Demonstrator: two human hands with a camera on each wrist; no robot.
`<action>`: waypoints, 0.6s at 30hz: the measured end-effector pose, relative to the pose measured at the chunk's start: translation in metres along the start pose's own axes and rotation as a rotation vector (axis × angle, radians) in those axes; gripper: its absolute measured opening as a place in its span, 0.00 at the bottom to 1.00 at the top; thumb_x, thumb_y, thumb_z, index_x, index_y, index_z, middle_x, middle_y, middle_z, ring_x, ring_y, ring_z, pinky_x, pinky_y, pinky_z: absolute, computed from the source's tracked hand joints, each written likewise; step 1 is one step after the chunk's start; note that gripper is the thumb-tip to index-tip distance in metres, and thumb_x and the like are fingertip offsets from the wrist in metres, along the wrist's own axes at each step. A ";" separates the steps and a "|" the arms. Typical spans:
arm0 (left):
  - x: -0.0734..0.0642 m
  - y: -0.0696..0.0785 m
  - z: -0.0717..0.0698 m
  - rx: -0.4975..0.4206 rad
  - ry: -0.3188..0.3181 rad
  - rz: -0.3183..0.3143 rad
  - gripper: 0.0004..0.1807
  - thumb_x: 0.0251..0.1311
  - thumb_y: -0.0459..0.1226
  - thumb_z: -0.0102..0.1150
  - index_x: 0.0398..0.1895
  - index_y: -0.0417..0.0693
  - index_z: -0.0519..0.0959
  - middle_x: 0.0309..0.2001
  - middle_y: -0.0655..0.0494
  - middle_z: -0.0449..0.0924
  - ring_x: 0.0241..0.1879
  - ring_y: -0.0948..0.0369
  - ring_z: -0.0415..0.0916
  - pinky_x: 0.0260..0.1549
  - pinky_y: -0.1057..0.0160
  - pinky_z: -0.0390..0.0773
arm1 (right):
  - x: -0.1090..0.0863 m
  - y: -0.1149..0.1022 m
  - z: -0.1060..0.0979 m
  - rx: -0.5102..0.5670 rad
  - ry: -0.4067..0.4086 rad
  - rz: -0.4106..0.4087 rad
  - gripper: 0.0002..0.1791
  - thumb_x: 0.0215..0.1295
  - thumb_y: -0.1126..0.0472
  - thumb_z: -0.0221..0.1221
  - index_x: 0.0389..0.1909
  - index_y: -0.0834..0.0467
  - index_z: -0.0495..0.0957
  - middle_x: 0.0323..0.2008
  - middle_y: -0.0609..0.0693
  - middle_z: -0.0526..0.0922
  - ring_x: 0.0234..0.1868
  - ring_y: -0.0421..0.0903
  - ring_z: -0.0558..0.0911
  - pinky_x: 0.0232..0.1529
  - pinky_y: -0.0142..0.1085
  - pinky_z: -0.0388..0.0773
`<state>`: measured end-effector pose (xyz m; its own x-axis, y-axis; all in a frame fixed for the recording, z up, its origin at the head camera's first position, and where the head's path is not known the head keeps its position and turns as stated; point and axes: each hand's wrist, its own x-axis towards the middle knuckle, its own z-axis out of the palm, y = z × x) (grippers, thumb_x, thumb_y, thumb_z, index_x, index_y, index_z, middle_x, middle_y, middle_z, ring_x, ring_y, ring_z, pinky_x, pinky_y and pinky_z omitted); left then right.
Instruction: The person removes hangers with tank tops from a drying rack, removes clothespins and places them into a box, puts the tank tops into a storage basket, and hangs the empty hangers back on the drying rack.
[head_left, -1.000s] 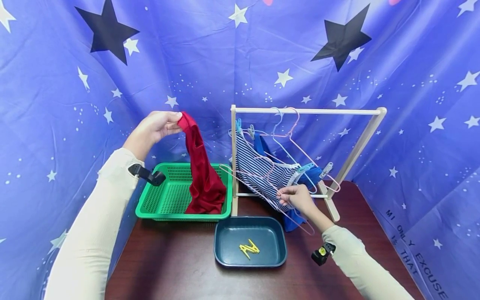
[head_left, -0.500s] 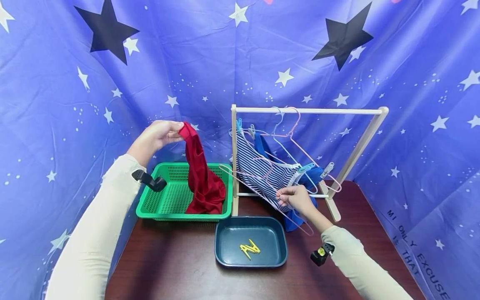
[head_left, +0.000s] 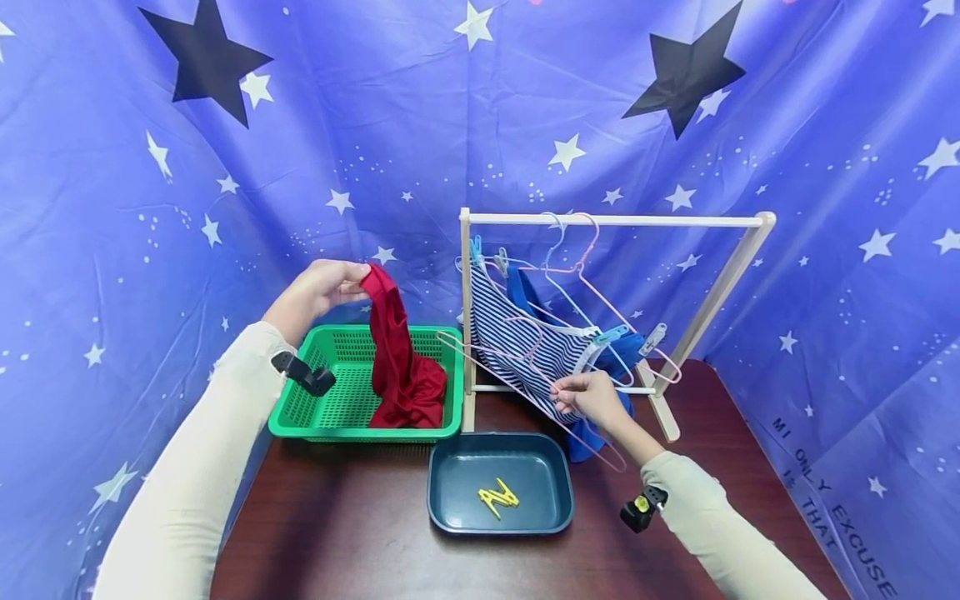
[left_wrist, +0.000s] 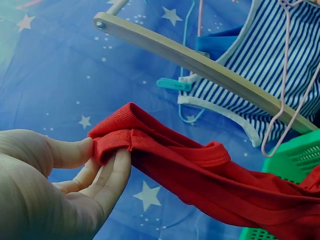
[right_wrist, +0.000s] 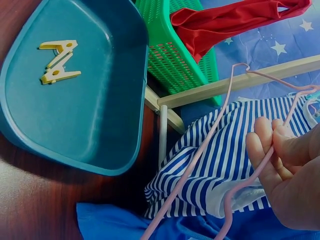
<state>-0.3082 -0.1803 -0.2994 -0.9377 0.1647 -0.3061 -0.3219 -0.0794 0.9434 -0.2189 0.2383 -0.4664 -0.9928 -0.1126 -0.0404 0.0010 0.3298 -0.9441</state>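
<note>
The left hand (head_left: 326, 285) pinches the top edge of the red cloth (head_left: 408, 371) between thumb and fingers, the fingertips tucked beneath the fold as the left wrist view shows. From that grip the cloth hangs down at a slant, and its lower part lies bunched in the right end of the green basket (head_left: 341, 404). The right hand (head_left: 594, 397) pinches one bar of a pink hanger (right_wrist: 183, 178), thumb against fingers; the hanger is tilted in front of the striped shirt (right_wrist: 235, 130), its far end reaching past the rack's left post toward the basket. The wooden rack (head_left: 660, 222) stands on the desk (head_left: 360, 533) just right of the basket, with a blue hanger (head_left: 559, 233) and a second pink hanger (head_left: 594, 237) hooked over its top rail. The striped shirt hangs at a slope within the rack, a light blue clip (head_left: 611, 335) at its right edge, and blue cloth (head_left: 583, 443) shows behind and below it. In front of the rack sits the dark tray (head_left: 457, 492), holding yellow clips (head_left: 498, 498) near its middle. Behind everything falls a purple-blue curtain (head_left: 420, 92) printed with white and black stars.
</note>
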 end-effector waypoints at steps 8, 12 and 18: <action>0.007 -0.011 -0.002 -0.004 0.031 -0.036 0.18 0.73 0.27 0.49 0.24 0.49 0.79 0.24 0.60 0.82 0.24 0.65 0.82 0.36 0.68 0.86 | 0.000 0.001 -0.001 0.006 0.005 0.000 0.11 0.67 0.77 0.58 0.47 0.82 0.79 0.38 0.72 0.87 0.24 0.35 0.84 0.32 0.32 0.86; 0.011 -0.014 -0.003 -0.022 0.034 -0.049 0.16 0.73 0.27 0.49 0.26 0.48 0.79 0.23 0.59 0.82 0.23 0.65 0.82 0.36 0.67 0.86 | 0.000 0.003 -0.001 0.002 0.014 0.004 0.11 0.67 0.77 0.58 0.46 0.81 0.79 0.37 0.71 0.87 0.24 0.36 0.85 0.31 0.30 0.85; 0.012 -0.017 -0.003 -0.024 0.040 -0.061 0.14 0.73 0.27 0.49 0.28 0.47 0.78 0.23 0.59 0.83 0.23 0.65 0.82 0.37 0.67 0.87 | 0.000 0.005 -0.001 -0.002 0.014 0.005 0.11 0.67 0.78 0.58 0.46 0.82 0.79 0.37 0.71 0.87 0.23 0.36 0.85 0.31 0.31 0.86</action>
<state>-0.3147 -0.1800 -0.3194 -0.9203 0.1307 -0.3686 -0.3817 -0.0942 0.9195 -0.2194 0.2411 -0.4706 -0.9943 -0.0981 -0.0408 0.0059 0.3319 -0.9433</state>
